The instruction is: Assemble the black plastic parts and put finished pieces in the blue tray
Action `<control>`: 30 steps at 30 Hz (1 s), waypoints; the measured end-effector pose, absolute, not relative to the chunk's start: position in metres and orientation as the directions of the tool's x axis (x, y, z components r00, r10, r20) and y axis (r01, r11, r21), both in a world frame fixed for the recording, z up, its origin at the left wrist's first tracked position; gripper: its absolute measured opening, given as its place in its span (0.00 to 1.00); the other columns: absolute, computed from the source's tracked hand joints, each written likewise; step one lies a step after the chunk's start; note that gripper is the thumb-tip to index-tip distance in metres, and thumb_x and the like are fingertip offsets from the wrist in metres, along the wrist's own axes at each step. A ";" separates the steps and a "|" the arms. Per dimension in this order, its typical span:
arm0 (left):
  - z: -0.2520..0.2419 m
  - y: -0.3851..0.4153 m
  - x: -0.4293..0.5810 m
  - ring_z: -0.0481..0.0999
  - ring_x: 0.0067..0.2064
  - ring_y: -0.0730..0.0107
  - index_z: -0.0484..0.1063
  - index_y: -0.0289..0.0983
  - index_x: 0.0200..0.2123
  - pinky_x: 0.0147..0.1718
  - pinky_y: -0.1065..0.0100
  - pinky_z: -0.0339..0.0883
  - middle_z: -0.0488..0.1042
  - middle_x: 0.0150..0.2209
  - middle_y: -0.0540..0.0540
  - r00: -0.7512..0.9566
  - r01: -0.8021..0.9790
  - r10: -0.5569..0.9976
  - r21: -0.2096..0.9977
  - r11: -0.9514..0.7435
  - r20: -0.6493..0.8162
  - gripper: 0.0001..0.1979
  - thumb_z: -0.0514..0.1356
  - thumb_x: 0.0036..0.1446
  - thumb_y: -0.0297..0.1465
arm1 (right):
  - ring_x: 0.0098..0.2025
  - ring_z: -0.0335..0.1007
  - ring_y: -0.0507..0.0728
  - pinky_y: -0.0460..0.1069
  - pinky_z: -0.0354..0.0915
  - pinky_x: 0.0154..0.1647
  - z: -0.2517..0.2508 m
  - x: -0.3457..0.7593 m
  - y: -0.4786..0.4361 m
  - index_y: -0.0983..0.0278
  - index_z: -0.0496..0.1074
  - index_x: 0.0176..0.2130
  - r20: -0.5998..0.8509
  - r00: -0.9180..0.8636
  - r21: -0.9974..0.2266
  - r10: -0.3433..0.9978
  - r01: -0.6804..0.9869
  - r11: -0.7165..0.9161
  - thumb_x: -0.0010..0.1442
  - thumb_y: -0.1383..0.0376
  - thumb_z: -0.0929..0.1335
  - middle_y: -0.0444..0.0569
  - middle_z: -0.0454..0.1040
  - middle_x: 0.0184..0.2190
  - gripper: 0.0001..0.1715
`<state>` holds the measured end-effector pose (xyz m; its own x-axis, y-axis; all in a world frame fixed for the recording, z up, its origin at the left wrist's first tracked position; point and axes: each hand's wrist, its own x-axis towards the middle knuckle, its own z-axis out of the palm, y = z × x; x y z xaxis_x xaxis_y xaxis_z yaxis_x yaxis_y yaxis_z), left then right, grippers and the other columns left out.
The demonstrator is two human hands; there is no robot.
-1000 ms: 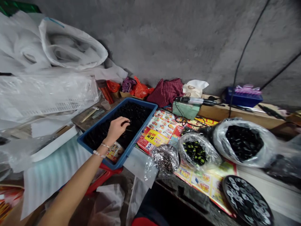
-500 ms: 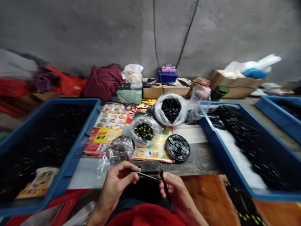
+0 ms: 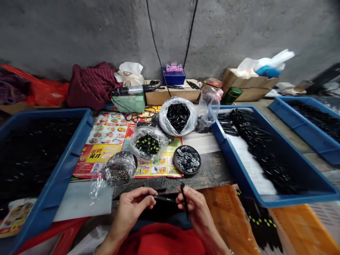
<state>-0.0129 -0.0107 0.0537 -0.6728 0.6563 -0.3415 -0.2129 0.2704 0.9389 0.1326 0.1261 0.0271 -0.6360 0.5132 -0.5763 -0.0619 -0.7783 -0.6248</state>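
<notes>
Currently, I have the left hand (image 3: 136, 204) clamped on a slim black rod (image 3: 165, 199), the right hand (image 3: 197, 207) on a narrow strip (image 3: 185, 205), near round discs (image 3: 187, 158).

Worn bench (image 3: 212, 173): colourful flyers (image 3: 101, 151), cardboard box (image 3: 186, 95)

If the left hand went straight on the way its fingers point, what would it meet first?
The bare left hand would probably meet the bare right hand, which holds a slim, black, stick-like piece; depth between them is unclear.
</notes>
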 end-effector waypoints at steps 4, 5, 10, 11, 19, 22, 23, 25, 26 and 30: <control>0.049 -0.008 -0.010 0.75 0.24 0.72 0.81 0.35 0.29 0.24 0.76 0.70 0.80 0.25 0.46 -0.680 -0.408 0.598 0.897 0.172 -0.424 0.09 0.70 0.44 0.33 | 0.32 0.74 0.54 0.42 0.69 0.27 0.023 0.140 0.126 0.69 0.79 0.32 -0.630 -0.590 -0.594 0.505 -0.051 -0.802 0.46 0.57 0.78 0.52 0.79 0.30 0.19; 0.049 -0.007 -0.009 0.75 0.25 0.72 0.80 0.35 0.29 0.24 0.76 0.70 0.81 0.28 0.45 -0.689 -0.435 0.582 0.888 0.147 -0.433 0.09 0.71 0.43 0.34 | 0.32 0.75 0.54 0.42 0.69 0.27 0.023 0.141 0.125 0.70 0.79 0.33 -0.640 -0.590 -0.584 0.492 -0.042 -0.810 0.46 0.57 0.78 0.53 0.80 0.32 0.19; 0.040 -0.005 -0.004 0.76 0.24 0.69 0.81 0.35 0.31 0.25 0.74 0.71 0.80 0.25 0.45 -0.707 -0.377 0.569 0.905 0.197 -0.419 0.13 0.71 0.43 0.36 | 0.29 0.76 0.53 0.43 0.70 0.28 0.022 0.140 0.123 0.70 0.80 0.31 -0.651 -0.602 -0.539 0.463 -0.063 -0.840 0.44 0.58 0.79 0.53 0.81 0.32 0.18; 0.037 -0.006 -0.003 0.76 0.23 0.69 0.81 0.35 0.32 0.24 0.74 0.71 0.80 0.23 0.46 -0.701 -0.326 0.592 0.917 0.229 -0.397 0.13 0.70 0.44 0.36 | 0.29 0.76 0.54 0.43 0.70 0.28 0.022 0.140 0.124 0.69 0.80 0.31 -0.648 -0.601 -0.540 0.468 -0.072 -0.839 0.44 0.58 0.79 0.53 0.81 0.32 0.18; 0.028 -0.014 0.002 0.77 0.23 0.68 0.82 0.40 0.38 0.25 0.74 0.70 0.81 0.26 0.47 -0.530 0.146 0.796 0.893 0.425 -0.292 0.11 0.60 0.55 0.36 | 0.28 0.76 0.53 0.42 0.70 0.27 0.024 0.142 0.128 0.69 0.79 0.30 -0.642 -0.587 -0.543 0.493 -0.104 -0.833 0.43 0.58 0.79 0.53 0.81 0.29 0.18; 0.030 -0.013 0.006 0.77 0.25 0.67 0.81 0.41 0.35 0.26 0.74 0.69 0.81 0.27 0.47 -0.472 0.205 0.821 0.866 0.457 -0.322 0.10 0.60 0.56 0.35 | 0.28 0.75 0.52 0.42 0.70 0.27 0.025 0.141 0.128 0.70 0.80 0.30 -0.629 -0.588 -0.566 0.508 -0.100 -0.818 0.43 0.58 0.79 0.53 0.80 0.30 0.19; 0.029 -0.013 0.008 0.76 0.25 0.67 0.81 0.40 0.33 0.25 0.74 0.69 0.80 0.26 0.47 -0.450 0.194 0.825 0.864 0.465 -0.342 0.10 0.59 0.56 0.35 | 0.28 0.75 0.52 0.41 0.70 0.27 0.025 0.141 0.128 0.70 0.80 0.30 -0.622 -0.590 -0.578 0.514 -0.096 -0.810 0.43 0.57 0.79 0.53 0.80 0.30 0.19; 0.026 -0.013 0.011 0.75 0.23 0.69 0.80 0.38 0.31 0.23 0.75 0.67 0.79 0.24 0.46 -0.420 0.130 0.821 0.869 0.477 -0.387 0.12 0.57 0.58 0.35 | 0.28 0.75 0.52 0.41 0.70 0.28 0.025 0.141 0.128 0.70 0.80 0.30 -0.610 -0.585 -0.606 0.534 -0.090 -0.791 0.43 0.56 0.79 0.53 0.80 0.30 0.20; 0.024 -0.013 0.013 0.74 0.22 0.70 0.79 0.37 0.31 0.22 0.75 0.66 0.79 0.24 0.46 -0.419 0.081 0.811 0.873 0.481 -0.408 0.13 0.57 0.58 0.36 | 0.28 0.75 0.52 0.42 0.70 0.28 0.024 0.140 0.128 0.70 0.80 0.30 -0.604 -0.579 -0.623 0.547 -0.085 -0.778 0.43 0.56 0.79 0.52 0.80 0.29 0.20; 0.013 -0.016 0.019 0.73 0.21 0.71 0.78 0.34 0.35 0.20 0.75 0.66 0.78 0.24 0.45 -0.453 -0.063 0.776 0.884 0.463 -0.439 0.14 0.58 0.57 0.39 | 0.29 0.76 0.55 0.44 0.72 0.28 0.017 0.140 0.128 0.70 0.81 0.31 -0.582 -0.547 -0.684 0.601 -0.069 -0.726 0.42 0.55 0.79 0.52 0.79 0.29 0.22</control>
